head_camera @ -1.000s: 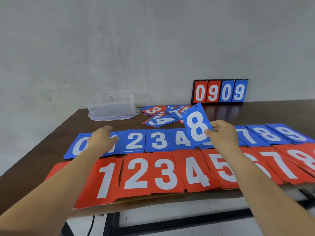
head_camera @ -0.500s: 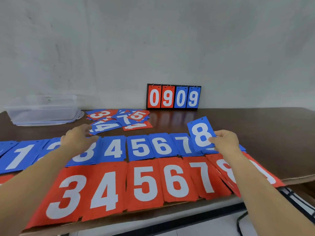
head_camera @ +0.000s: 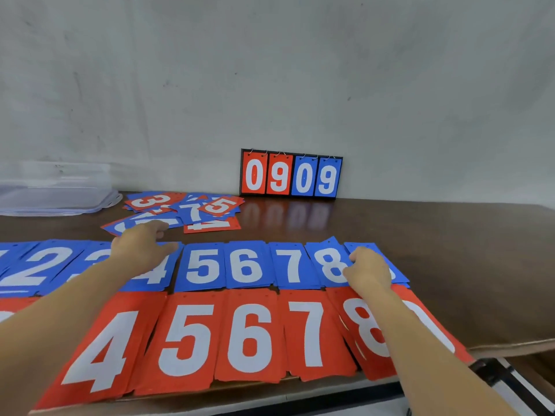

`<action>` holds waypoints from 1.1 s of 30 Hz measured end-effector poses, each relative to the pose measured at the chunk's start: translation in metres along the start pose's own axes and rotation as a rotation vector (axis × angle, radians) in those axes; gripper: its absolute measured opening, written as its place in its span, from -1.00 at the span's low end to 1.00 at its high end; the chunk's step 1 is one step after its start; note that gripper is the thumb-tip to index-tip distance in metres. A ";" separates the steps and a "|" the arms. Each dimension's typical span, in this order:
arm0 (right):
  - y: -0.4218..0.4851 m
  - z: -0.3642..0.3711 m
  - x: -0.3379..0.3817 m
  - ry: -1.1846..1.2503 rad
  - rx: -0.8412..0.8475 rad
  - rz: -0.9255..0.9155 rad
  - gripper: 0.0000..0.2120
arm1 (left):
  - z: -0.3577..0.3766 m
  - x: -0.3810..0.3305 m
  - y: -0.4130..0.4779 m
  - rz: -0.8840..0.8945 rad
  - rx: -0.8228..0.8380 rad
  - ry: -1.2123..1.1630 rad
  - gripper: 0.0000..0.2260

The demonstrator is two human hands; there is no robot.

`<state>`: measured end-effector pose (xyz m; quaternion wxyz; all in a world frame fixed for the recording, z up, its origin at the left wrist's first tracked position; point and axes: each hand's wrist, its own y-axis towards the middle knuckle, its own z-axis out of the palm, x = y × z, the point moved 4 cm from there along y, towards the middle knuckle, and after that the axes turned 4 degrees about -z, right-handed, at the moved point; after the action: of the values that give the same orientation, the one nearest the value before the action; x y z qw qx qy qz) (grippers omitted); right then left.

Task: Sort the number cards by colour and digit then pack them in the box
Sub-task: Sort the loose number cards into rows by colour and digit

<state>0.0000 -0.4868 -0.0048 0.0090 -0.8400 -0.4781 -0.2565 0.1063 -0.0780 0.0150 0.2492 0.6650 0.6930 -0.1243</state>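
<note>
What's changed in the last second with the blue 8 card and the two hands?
The right hand brought the blue number 8 card down from the air onto its pile. Its fingers are at the card's right edge, grip unclear. The left hand moved right and forward, open, towards the loose heap of unsorted cards. The sorted card rows, clear plastic box and standing scoreboard stayed put.

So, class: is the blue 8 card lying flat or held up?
Flat: blue 8 card lies in its row, right hand at its edge.
</note>
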 end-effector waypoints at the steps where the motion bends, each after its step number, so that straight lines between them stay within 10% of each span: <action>1: -0.002 0.000 0.001 -0.048 -0.006 -0.015 -0.81 | 0.000 -0.004 -0.001 0.003 0.000 0.013 -0.49; 33: 0.014 0.027 0.148 -0.056 0.095 -0.311 -0.88 | -0.019 0.038 0.033 -0.059 -0.007 0.064 -0.57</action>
<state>0.0834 -0.3697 0.0404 -0.0043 -0.7614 -0.6139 -0.2084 0.1359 -0.0326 0.0166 0.2254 0.6469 0.7205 -0.1077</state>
